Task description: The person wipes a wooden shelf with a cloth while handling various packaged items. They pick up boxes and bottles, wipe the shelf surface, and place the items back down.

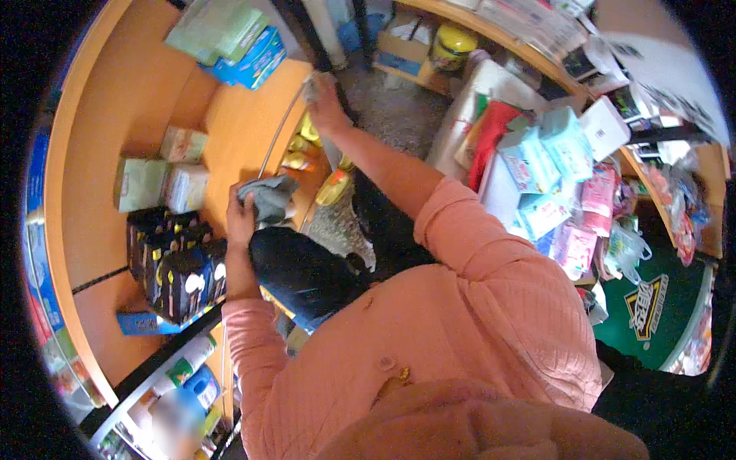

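My left hand [240, 215] grips a crumpled grey cloth [269, 196] at the front edge of a wooden shelf [238, 123]. Farther along that edge, my right hand [326, 109] is at the shelf's far corner, its fingers closed over a small pale cloth [312, 87], partly hidden and blurred. A thin metal rail [280, 127] runs along the shelf front between both hands. Behind my left hand stand several black packages [184, 282] and pale boxes [187, 187]. Green packs [215, 29] lie over a blue pack [253, 60] at the shelf's far end.
Yellow-capped bottles [332, 187] stand on a lower level below the shelf edge. To the right, light-blue packs [529, 158] and pink packs [598, 192] are piled up. A yellow bucket [453, 46] and a cardboard box [402, 49] sit beyond the speckled floor [397, 109].
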Demonstrator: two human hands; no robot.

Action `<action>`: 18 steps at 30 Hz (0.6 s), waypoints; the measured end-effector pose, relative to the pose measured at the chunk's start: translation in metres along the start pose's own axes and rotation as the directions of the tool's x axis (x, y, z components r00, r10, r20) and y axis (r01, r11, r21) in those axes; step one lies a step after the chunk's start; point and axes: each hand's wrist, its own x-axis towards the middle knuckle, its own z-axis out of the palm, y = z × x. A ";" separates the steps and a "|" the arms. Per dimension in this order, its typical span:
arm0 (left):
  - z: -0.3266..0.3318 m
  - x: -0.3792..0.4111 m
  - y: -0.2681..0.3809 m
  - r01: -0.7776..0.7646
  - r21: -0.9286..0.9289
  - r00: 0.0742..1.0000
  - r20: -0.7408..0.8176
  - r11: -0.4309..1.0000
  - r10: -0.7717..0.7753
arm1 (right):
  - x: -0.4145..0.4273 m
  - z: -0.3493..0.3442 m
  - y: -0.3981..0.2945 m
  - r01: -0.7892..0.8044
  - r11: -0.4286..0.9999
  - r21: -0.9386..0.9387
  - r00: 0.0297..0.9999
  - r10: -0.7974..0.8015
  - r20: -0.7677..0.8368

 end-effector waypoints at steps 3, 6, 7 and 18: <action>0.005 0.013 0.006 -0.082 -0.037 0.996 0.026 0.996 0.083 | 0.008 0.004 0.021 0.069 0.988 -0.135 0.989 -0.085 -0.120; 0.007 0.019 0.000 -0.119 0.018 0.992 0.032 0.993 0.118 | 0.006 0.006 0.026 0.028 1.000 0.008 0.997 -0.029 0.065; 0.003 0.014 -0.002 -0.078 0.011 0.995 0.056 0.997 0.078 | 0.000 0.002 0.012 0.054 0.998 0.038 0.988 -0.059 0.144; 0.002 0.007 0.010 -0.011 0.124 0.997 -0.078 0.992 0.021 | 0.032 -0.043 -0.016 -0.208 0.939 0.276 0.978 0.191 0.087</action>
